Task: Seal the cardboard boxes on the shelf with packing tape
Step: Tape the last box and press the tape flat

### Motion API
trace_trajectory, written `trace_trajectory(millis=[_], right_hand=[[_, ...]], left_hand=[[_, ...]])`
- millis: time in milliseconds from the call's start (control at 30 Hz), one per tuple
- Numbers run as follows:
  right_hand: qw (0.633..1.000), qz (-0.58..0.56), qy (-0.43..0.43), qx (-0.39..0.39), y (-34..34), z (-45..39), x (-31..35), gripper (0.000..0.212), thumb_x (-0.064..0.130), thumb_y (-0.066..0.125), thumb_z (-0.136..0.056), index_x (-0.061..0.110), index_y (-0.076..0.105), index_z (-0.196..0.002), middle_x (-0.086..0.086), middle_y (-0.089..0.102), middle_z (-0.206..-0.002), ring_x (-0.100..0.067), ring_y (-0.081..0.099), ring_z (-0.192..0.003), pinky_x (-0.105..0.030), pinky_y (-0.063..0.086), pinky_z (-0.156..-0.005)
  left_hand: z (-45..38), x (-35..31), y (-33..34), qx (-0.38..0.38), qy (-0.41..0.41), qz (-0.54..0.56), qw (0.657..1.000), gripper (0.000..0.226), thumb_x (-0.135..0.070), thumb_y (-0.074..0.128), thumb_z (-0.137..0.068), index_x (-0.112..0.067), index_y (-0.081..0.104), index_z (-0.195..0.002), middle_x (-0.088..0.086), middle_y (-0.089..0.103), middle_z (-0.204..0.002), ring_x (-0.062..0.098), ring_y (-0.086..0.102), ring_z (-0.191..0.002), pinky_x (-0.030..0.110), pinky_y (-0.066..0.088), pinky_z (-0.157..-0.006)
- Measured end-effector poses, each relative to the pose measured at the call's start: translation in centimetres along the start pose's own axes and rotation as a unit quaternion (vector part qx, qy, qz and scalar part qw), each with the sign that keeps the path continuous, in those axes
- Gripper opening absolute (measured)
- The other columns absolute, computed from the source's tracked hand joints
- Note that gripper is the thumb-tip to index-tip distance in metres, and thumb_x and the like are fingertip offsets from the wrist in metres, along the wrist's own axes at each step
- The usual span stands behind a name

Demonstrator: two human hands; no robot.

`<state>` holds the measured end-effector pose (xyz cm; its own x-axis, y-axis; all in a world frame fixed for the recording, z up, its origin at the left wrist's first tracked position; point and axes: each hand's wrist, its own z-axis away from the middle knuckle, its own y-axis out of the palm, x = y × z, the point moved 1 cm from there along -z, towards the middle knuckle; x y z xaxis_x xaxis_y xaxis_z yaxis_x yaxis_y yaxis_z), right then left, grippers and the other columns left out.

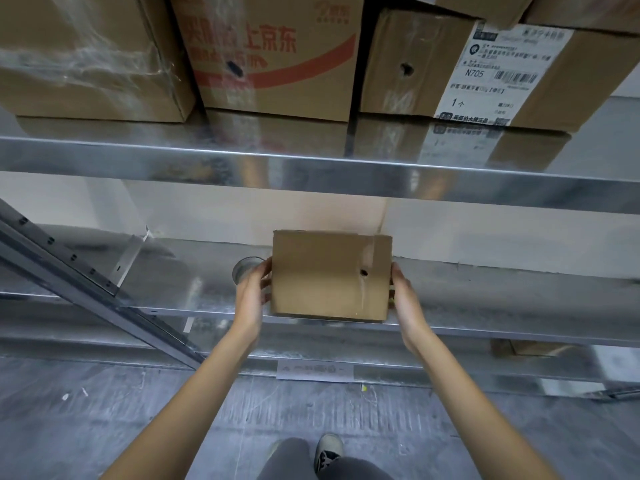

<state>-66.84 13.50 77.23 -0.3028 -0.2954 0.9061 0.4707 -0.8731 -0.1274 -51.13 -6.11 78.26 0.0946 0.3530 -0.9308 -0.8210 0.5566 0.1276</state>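
A small plain cardboard box [329, 277] with a small hole in its near face sits at the front edge of the middle metal shelf [485, 299]. My left hand [251, 296] holds its left side, fingers curled round the edge. My right hand [407, 299] holds its right side the same way. A roll of clear packing tape [244, 268] lies on the shelf just left of the box, partly behind my left hand.
Several larger cardboard boxes [273, 53] stand on the upper shelf [311, 168], one with a white shipping label [502, 71]. A slanted metal brace [97, 296] crosses the left. Another box [530, 348] sits on a lower shelf at right. Grey floor and my shoe [329, 452] lie below.
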Motion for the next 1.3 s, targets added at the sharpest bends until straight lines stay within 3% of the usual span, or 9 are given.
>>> trace_trajectory(millis=[100, 233, 400, 567, 667, 800, 900, 1100, 1300], right_hand=[[0.999, 0.014, 0.046, 0.006, 0.3, -0.3, -0.8, 0.056, 0.063, 0.029, -0.096, 0.024, 0.068, -0.087, -0.002, 0.067, -0.087, -0.019, 0.062, -0.081, -0.033, 0.048, -0.083], [0.993, 0.029, 0.111, 0.001, 0.6, -1.4, -2.6, 0.081, 0.090, 0.029, -0.070, 0.033, 0.067, -0.113, 0.006, 0.072, -0.107, -0.018, 0.064, -0.105, -0.042, 0.047, -0.101], [0.991, 0.042, 0.127, 0.002, 1.1, -1.3, -1.7, 0.069, 0.086, 0.025, -0.077, 0.041, 0.066, -0.108, 0.004, 0.072, -0.105, -0.017, 0.065, -0.102, -0.040, 0.052, -0.093], [0.993, 0.016, 0.115, -0.005, 1.7, -0.8, -1.9, 0.053, 0.069, 0.029, -0.093, 0.030, 0.064, -0.102, -0.011, 0.068, -0.091, -0.016, 0.061, -0.081, -0.026, 0.047, -0.063], [0.993, 0.028, 0.112, 0.006, 2.7, -0.8, -2.8, 0.054, 0.061, 0.028, -0.097, 0.019, 0.060, -0.091, -0.009, 0.058, -0.077, -0.019, 0.055, -0.069, -0.027, 0.041, -0.063], [0.991, 0.002, 0.131, 0.026, 3.8, -0.8, -3.5, 0.068, 0.067, 0.030, -0.094, 0.007, 0.062, -0.088, -0.015, 0.063, -0.080, -0.024, 0.060, -0.072, -0.029, 0.046, -0.065], [0.994, -0.012, 0.103, 0.024, 3.6, -1.1, -3.2, 0.070, 0.074, 0.039, -0.086, 0.014, 0.069, -0.105, -0.009, 0.071, -0.103, -0.025, 0.065, -0.099, -0.040, 0.050, -0.093], [0.996, 0.018, 0.063, 0.055, 3.2, -1.6, -2.3, 0.075, 0.073, 0.052, -0.076, 0.020, 0.060, -0.129, 0.004, 0.065, -0.124, -0.016, 0.058, -0.116, -0.040, 0.042, -0.107], [0.997, 0.039, 0.045, 0.039, 3.0, -1.8, -2.1, 0.064, 0.067, 0.056, -0.079, 0.017, 0.063, -0.120, -0.003, 0.068, -0.114, -0.019, 0.063, -0.107, -0.042, 0.047, -0.100]], left_hand=[[0.1, 0.7, 0.5, -0.001, -0.022, -0.018, 1.000, 0.027, -0.037, 0.045, -0.101, -0.026, 0.069, -0.096, -0.011, 0.070, -0.088, 0.006, 0.064, -0.082, 0.025, 0.049, -0.074], [0.0, 1.6, 0.8, 0.017, -0.031, -0.080, 0.996, 0.043, -0.041, 0.047, -0.100, -0.015, 0.059, -0.132, -0.004, 0.060, -0.130, 0.014, 0.054, -0.122, 0.024, 0.038, -0.101], [-0.5, 1.9, 1.0, 0.039, -0.002, -0.117, 0.992, 0.049, -0.030, 0.052, -0.100, -0.007, 0.047, -0.143, -0.001, 0.054, -0.138, 0.010, 0.047, -0.127, 0.020, 0.032, -0.100], [-1.8, 1.4, 0.0, -0.036, 0.097, -0.196, 0.975, 0.033, -0.032, 0.038, -0.104, -0.013, 0.065, -0.106, 0.004, 0.065, -0.105, 0.023, 0.059, -0.103, 0.035, 0.044, -0.092], [-4.2, 1.1, -1.7, -0.061, 0.068, -0.212, 0.973, 0.049, -0.038, 0.032, -0.104, -0.003, 0.059, -0.125, 0.012, 0.060, -0.128, 0.027, 0.055, -0.119, 0.033, 0.040, -0.101], [-6.0, 1.0, -3.5, -0.038, -0.044, -0.162, 0.985, 0.035, -0.021, 0.040, -0.102, -0.005, 0.063, -0.123, 0.018, 0.067, -0.114, 0.026, 0.058, -0.080, 0.033, 0.045, -0.065], [-6.0, 1.8, -4.7, 0.018, -0.059, -0.225, 0.973, 0.040, 0.005, 0.042, -0.095, -0.008, 0.059, -0.128, 0.016, 0.063, -0.120, 0.030, 0.064, -0.086, 0.037, 0.056, -0.057], [-4.4, 3.3, -4.6, 0.095, 0.047, -0.517, 0.850, 0.020, 0.007, 0.054, -0.089, -0.002, 0.069, -0.098, 0.006, 0.063, -0.088, 0.024, 0.056, -0.084, 0.029, 0.043, -0.069], [-3.8, 3.3, -7.7, -0.053, 0.044, -0.577, 0.814, 0.023, -0.014, 0.047, -0.099, -0.015, 0.069, -0.106, 0.013, 0.071, -0.099, 0.038, 0.060, -0.103, 0.039, 0.039, -0.085]])
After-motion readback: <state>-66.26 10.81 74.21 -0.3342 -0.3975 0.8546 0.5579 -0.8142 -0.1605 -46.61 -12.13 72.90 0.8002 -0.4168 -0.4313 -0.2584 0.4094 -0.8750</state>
